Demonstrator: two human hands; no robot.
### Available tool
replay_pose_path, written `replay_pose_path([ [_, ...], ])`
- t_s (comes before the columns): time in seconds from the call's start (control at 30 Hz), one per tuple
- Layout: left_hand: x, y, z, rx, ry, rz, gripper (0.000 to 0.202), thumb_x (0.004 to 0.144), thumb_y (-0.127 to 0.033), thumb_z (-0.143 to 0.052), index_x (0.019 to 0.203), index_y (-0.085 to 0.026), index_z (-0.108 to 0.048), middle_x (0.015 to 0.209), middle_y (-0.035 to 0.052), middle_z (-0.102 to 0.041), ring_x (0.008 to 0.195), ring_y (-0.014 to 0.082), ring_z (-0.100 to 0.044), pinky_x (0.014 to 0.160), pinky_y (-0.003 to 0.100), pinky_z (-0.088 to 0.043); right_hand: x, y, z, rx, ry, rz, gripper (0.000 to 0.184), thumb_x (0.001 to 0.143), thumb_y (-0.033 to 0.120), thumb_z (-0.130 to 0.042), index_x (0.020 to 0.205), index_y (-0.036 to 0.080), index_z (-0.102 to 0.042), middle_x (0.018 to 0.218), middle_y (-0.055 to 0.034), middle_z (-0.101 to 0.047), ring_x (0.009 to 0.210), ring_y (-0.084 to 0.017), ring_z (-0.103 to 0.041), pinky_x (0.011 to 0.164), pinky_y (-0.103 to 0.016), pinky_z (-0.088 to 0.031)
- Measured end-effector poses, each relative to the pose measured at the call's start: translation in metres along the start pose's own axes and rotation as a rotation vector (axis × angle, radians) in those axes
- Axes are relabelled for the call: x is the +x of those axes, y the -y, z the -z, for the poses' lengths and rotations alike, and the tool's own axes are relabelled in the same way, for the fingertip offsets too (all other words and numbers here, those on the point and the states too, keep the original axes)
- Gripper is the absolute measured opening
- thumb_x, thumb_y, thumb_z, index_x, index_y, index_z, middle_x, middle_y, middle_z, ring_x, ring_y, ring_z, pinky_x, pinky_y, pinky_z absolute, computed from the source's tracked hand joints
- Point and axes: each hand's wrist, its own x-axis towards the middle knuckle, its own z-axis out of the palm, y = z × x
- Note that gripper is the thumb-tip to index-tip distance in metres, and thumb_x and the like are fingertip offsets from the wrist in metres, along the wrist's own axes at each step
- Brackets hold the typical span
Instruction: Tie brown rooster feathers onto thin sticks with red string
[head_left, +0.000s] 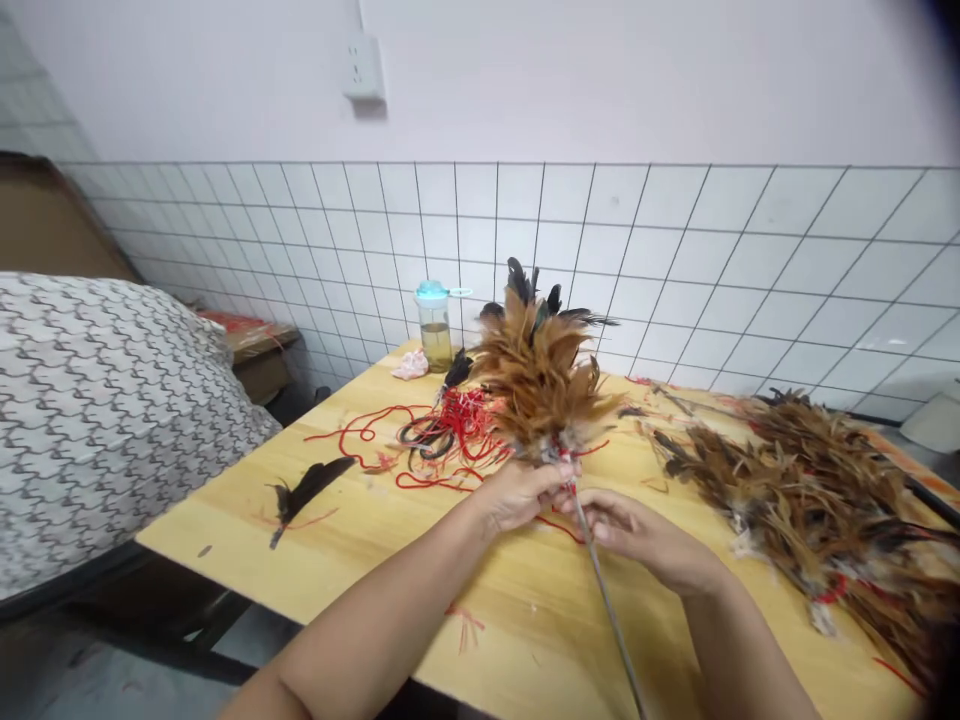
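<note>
A feather duster (536,375) of brown and black feathers stands on a thin rod (607,610) that slants down toward me over the wooden table (360,560). My left hand (521,493) is closed around the base of the feather bundle, where red thread is wound. My right hand (637,530) is just right of the rod, its fingers curled and pinching at the rod and the red thread below the feathers.
A tangle of red cord with scissors (442,435) lies behind my left hand. A loose black feather (307,488) lies at the left. A pile of brown feathers (817,500) covers the right side. A plastic bottle (435,325) stands by the tiled wall. A patterned cushion (97,400) is at the left.
</note>
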Motion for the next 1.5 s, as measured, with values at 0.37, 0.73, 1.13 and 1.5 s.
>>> replay_pose_path([
  [0.37,-0.001,0.013,0.011,-0.085,0.25,0.124,0.035,0.056,-0.029,-0.087,0.079,-0.011,-0.067,0.073,0.0013,-0.061,0.065,0.0073,-0.055,0.061,0.021,-0.042,0.012,-0.028,0.013,0.274,-0.44,0.138,0.036,0.075,0.053,-0.068,0.094,0.021,-0.067,0.092,-0.0061,-0.063,0.085,-0.019,-0.055,0.068,-0.028,-0.039],
  [0.73,0.009,0.018,0.015,-0.072,0.097,0.059,0.032,0.058,-0.029,-0.086,0.079,-0.011,-0.071,0.077,0.0036,-0.065,0.073,0.0116,-0.056,0.073,0.024,-0.043,0.024,-0.019,-0.018,0.316,-0.383,0.137,0.041,0.064,0.053,-0.078,0.074,0.018,-0.059,0.071,0.0004,-0.059,0.064,-0.012,-0.05,0.062,-0.026,-0.041],
  [1.13,0.008,0.012,0.016,-0.127,0.069,0.077,0.029,0.058,-0.028,-0.084,0.076,-0.011,-0.069,0.07,0.0016,-0.06,0.062,0.0075,-0.048,0.058,0.02,-0.036,0.02,-0.02,-0.02,0.399,-0.371,0.088,0.037,0.066,0.049,-0.078,0.08,0.018,-0.062,0.068,0.0021,-0.055,0.055,-0.008,-0.04,0.052,-0.022,-0.033],
  [1.5,-0.016,0.008,0.003,-0.145,0.648,0.332,0.031,0.058,-0.034,-0.079,0.061,-0.012,-0.057,0.055,-0.0019,-0.042,0.049,0.0079,-0.038,0.048,0.025,-0.021,0.025,-0.032,-0.018,0.733,-0.511,0.16,0.023,0.057,0.027,-0.082,0.069,0.019,-0.065,0.065,0.0007,-0.061,0.058,-0.012,-0.049,0.053,-0.024,-0.037],
])
